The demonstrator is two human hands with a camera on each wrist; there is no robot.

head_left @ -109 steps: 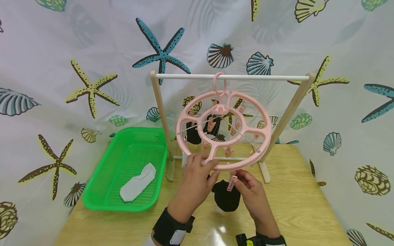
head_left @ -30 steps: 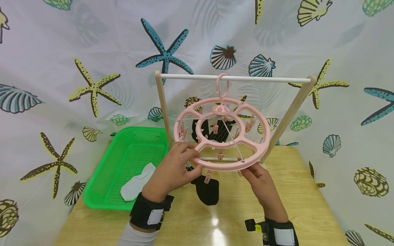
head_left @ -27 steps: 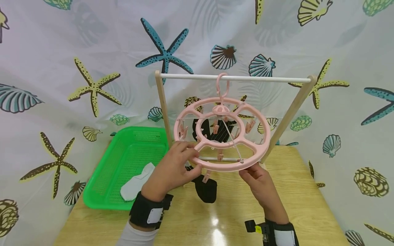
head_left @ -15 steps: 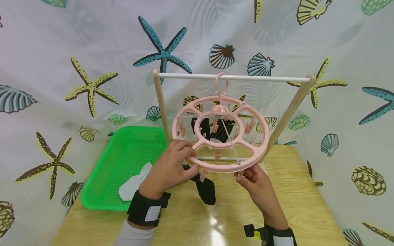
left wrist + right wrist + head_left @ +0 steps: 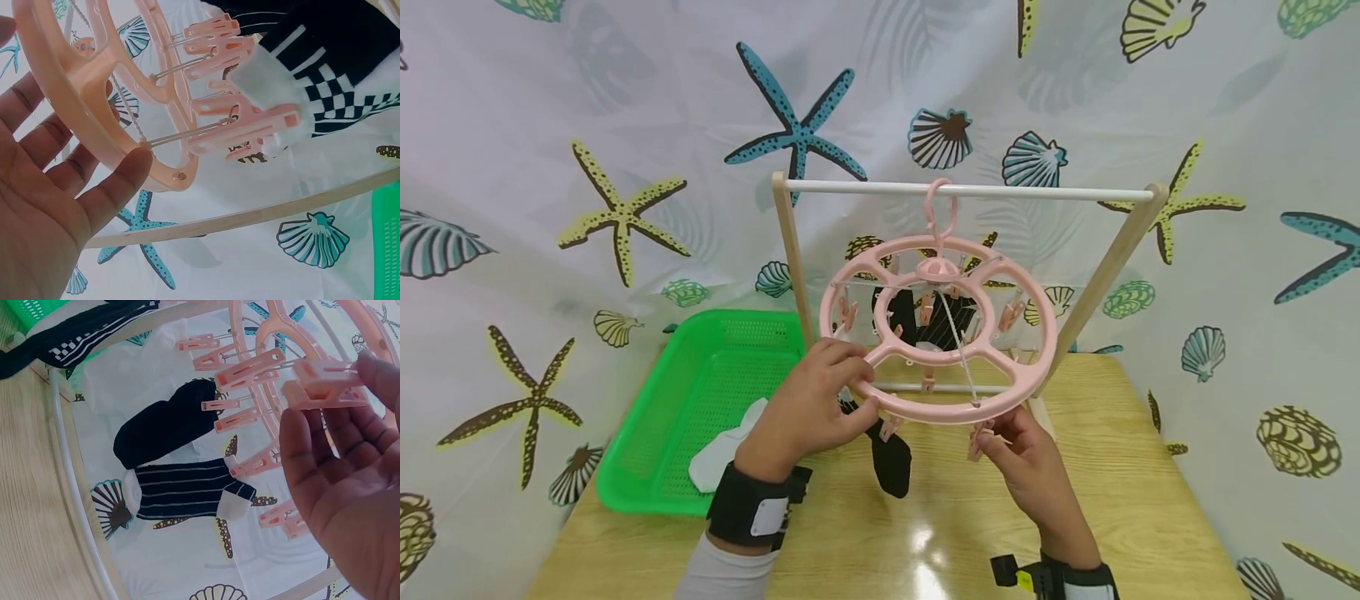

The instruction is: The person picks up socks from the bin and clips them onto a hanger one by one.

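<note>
pink plastic round hanger (image 5: pixel 937 329), left hand (image 5: pixel 808 408) curled on its rim, right hand (image 5: pixel 1018 454) pinching a ridged clip (image 5: pixel 976 440); black sock (image 5: pixel 891 458) partly hidden behind the left hand.

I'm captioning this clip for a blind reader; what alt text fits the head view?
A person's left hand grips the near rim of a round pink clip hanger hung from a wooden rack, while the right hand pinches an empty pink clip. A black sock dangles between them; a green basket holds a white sock.
</note>
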